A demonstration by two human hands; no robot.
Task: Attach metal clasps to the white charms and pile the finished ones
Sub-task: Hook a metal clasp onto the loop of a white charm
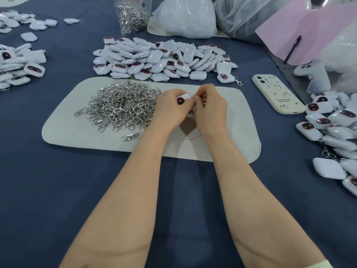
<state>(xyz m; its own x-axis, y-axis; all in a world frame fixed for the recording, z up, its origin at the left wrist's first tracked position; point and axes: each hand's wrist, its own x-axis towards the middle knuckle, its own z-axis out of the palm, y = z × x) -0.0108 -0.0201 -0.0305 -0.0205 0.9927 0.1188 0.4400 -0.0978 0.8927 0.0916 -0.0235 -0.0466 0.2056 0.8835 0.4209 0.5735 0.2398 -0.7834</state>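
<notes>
White plastic charm with a dark oval eye (182, 99) sits pinched in the left hand (170, 109), steadied so the right hand (209, 108), pinching a small metal clasp ring (193, 96), can hook it on.

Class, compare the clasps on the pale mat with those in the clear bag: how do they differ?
The mat clasps lie loose in a low heap; the bagged clasps are packed in plastic. The mat clasps are nearer; the bagged clasps stand beyond the charm pile. Both are silver metal.
</notes>
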